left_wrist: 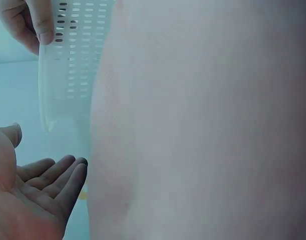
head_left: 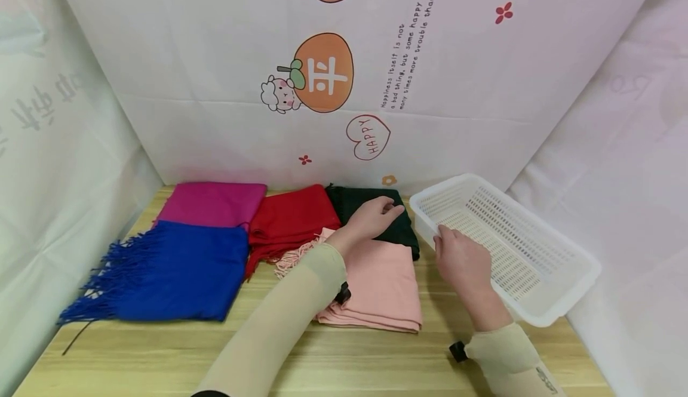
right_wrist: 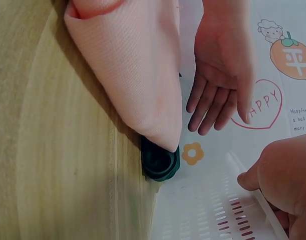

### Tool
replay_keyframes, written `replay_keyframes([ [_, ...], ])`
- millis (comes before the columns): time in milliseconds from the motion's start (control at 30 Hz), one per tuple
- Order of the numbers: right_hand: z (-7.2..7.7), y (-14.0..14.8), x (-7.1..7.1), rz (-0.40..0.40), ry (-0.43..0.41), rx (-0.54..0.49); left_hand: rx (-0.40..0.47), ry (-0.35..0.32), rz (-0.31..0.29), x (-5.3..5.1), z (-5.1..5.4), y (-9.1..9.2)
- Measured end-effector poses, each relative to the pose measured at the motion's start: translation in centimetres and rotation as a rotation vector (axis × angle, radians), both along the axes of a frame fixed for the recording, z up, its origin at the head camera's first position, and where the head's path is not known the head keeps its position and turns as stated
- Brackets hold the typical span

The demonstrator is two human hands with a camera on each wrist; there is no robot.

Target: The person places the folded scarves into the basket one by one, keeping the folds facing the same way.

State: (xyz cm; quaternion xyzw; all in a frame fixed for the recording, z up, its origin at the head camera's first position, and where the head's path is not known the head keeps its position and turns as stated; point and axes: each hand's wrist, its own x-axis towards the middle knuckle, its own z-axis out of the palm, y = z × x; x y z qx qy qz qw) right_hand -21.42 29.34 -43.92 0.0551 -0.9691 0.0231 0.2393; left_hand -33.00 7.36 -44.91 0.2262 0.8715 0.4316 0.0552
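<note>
A white plastic basket [head_left: 543, 230] with slotted sides stands at the right of the table. My right hand [head_left: 464, 262] grips its near left rim, thumb on one side and fingers on the other, as the right wrist view also shows. My left hand [head_left: 374, 217] hovers over the dark green folded scarf [head_left: 404, 230] with its fingers extended and nothing in them; in the left wrist view that hand [left_wrist: 35, 195] is spread apart from the basket [left_wrist: 75, 65]. Under the left forearm lies a pink folded scarf [head_left: 384, 283], partly hidden by the arm.
Left of the pink scarf lie a red folded scarf [head_left: 292, 215], a magenta one [head_left: 212, 203] and a blue fringed one [head_left: 185, 271]. White printed cloth [head_left: 457, 68] forms a wall behind the wooden table [head_left: 344, 364], with more white cloth on both sides.
</note>
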Motion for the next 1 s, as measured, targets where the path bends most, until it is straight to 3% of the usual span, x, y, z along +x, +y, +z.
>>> replay_keyframes([
  [567, -0.6, 0.2, 0.6, 0.043, 0.047, 0.004, 0.13, -0.05, -0.043, -0.3, -1.3, 1.4],
  [1000, -0.9, 0.4, 0.9, 0.116, 0.157, 0.011, 0.153, -0.066, -0.068, 0.6, -0.9, 1.9],
])
